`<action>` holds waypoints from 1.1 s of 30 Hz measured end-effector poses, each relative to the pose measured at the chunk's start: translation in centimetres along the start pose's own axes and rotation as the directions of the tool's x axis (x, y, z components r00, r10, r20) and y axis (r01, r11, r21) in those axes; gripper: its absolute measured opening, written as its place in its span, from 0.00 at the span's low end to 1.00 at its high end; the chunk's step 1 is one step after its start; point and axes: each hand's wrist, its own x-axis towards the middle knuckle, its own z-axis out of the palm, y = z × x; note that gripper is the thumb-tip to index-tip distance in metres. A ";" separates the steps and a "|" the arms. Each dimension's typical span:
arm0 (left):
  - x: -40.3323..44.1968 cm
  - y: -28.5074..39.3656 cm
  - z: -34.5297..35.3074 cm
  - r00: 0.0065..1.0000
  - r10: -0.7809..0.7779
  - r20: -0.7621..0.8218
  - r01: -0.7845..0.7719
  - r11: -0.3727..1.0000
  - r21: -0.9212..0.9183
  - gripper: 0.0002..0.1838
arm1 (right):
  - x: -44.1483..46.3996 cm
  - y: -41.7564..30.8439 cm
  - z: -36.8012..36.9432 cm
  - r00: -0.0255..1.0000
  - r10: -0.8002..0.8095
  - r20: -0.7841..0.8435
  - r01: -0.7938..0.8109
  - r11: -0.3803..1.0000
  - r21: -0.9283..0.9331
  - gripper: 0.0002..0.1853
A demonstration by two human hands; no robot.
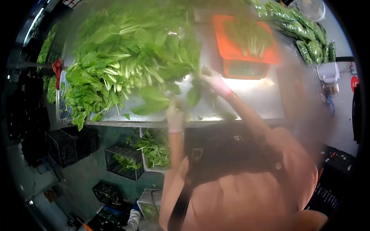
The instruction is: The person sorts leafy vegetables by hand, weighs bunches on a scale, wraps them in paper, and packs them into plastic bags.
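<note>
A large heap of leafy greens [127,57], with pale stems, covers the left and middle of the metal table [250,98]. Near the table's front edge my left hand [175,114], in a thin pale glove, is closed on the stem end of a leafy green [151,101] whose broad leaves point left. My right hand [216,81], also gloved, has its fingers pinched together at the heap's right edge, on what looks like a stem. A single dark leaf [194,95] hangs just below those fingers. Haze blurs both sets of fingertips.
An orange basket [227,46] with a bunch of greens stands at the back right. Bagged greens [304,29] lie beyond it. Below the table are black crates [123,163] and a white crate [156,168] holding leaves. A red-handled tool [57,69] is at the table's left edge.
</note>
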 end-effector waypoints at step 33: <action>0.1 0.0 2.7 0.996 -0.090 0.024 0.093 0.979 -0.180 0.19 | -3.0 -4.0 2.4 0.947 -0.268 0.175 0.316 0.873 -0.371 0.12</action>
